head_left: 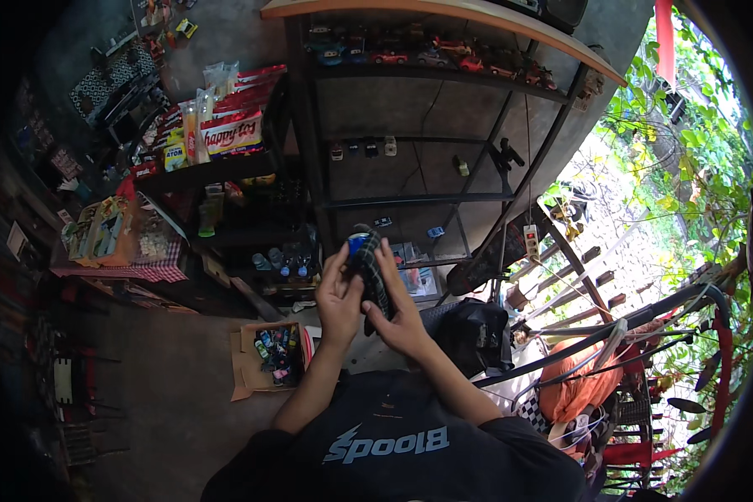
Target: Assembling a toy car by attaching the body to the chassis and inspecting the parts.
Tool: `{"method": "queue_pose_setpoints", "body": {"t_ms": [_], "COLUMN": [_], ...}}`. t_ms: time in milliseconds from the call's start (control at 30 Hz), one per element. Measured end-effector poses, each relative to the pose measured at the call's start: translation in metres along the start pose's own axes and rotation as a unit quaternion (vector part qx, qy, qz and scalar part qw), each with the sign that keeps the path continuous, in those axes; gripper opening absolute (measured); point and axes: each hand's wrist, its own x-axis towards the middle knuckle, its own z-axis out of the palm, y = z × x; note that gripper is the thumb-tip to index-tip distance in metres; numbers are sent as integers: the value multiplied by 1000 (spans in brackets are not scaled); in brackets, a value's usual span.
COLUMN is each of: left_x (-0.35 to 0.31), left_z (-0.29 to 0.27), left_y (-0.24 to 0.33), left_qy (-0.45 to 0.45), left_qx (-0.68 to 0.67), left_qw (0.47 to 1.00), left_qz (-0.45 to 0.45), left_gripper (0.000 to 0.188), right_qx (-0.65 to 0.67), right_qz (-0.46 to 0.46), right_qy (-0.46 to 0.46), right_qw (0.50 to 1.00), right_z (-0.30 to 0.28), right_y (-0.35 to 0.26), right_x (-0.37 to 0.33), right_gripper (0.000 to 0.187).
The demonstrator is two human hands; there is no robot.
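In front of my chest, my left hand (339, 297) is closed around a small blue object (357, 243) that looks like a toy car, mostly covered by fingers and fabric. A dark checkered cloth (375, 280) lies against it and hangs down between my palms. Closed on that cloth from the other side is my right hand (397, 305), its fingers pointing up along the fabric. Below and to the left, an open cardboard box (244, 356) on the floor holds several small toy cars (278, 347).
Ahead stands a dark metal shelf (418, 201) with rows of toy cars (389, 57) on its tiers. Snack packets (233, 134) fill a rack at the left. A black bag (474, 335) and an orange bundle (573, 381) sit at the right, beside a power strip (531, 241).
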Motion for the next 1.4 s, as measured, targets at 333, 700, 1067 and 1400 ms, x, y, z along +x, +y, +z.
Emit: {"method": "queue_pose_setpoints", "body": {"t_ms": [333, 700, 1067, 1400], "left_x": [-7, 7, 28, 6], "left_z": [14, -8, -39, -47], "left_y": [-9, 7, 8, 1], "left_qy": [-34, -140, 75, 154], "left_qx": [16, 129, -9, 70], "left_qw": [998, 980, 989, 985], "left_qz": [-47, -53, -125, -45], "left_gripper": [38, 41, 57, 28], "right_qx": [34, 126, 71, 142], "right_qz": [6, 70, 93, 137], "right_qy": [9, 42, 1, 23], "right_qw": [999, 989, 993, 980], "right_z": [-37, -41, -4, 59], "right_y": [2, 14, 14, 11], "right_x": [7, -5, -3, -1], "right_gripper": [75, 67, 66, 63]}}
